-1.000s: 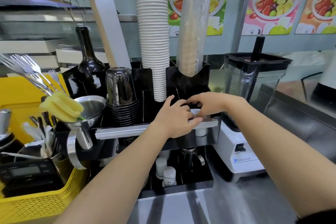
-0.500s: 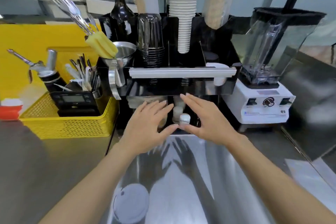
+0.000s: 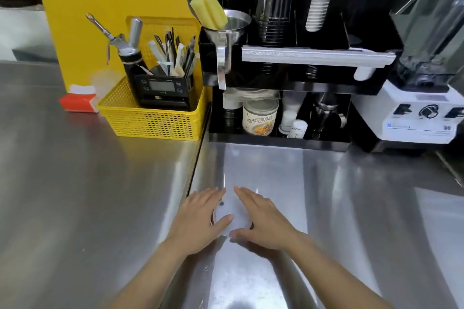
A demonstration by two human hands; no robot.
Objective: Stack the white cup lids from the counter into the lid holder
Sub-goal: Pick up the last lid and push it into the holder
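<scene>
A white cup lid (image 3: 232,216) lies flat on the steel counter (image 3: 100,183), near the front. My left hand (image 3: 198,221) rests on its left side and my right hand (image 3: 261,218) on its right side, fingers spread, both touching the lid from above. Much of the lid is hidden under my palms. The black organizer (image 3: 364,30) with cup stacks stands at the back; a white lid edge (image 3: 362,73) peeks out at the right end of its grey bar (image 3: 313,55).
A yellow basket (image 3: 153,120) with a scale and utensils sits at the back left, before a yellow board. A white blender (image 3: 421,108) stands at the back right. A can and small white bottles fill the organizer's lower shelf.
Both hands left the organizer's right compartment, came down and back toward me, and now sit on the lid on the counter. The view has tilted downward.
</scene>
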